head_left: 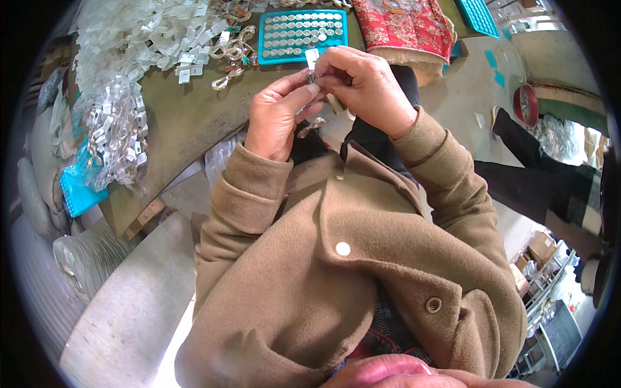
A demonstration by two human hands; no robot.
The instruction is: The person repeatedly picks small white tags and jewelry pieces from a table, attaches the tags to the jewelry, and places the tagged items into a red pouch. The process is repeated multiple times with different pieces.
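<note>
In the head view my left hand (281, 113) and my right hand (362, 84) meet at the middle top, fingers pinched round a small metallic piece (311, 76) with a white tag (312, 57) standing up from it. A pale braided loop (312, 127) dangles beneath my fingers, partly hidden by them. Just behind sits a turquoise tray (288, 61) holding rows of small round silvery pieces. Left of that tray lie looped strands (233, 46) and a heap of white tags (155, 39) on the olive tabletop (187, 123).
A bag of tagged items (116, 129) and blue bags (81, 194) lie on the left. A red floral pad (401, 29) and second turquoise tray (477, 16) are at the back right. Another person's dark-clad legs (524, 184) are at the right, near a red basin (526, 103).
</note>
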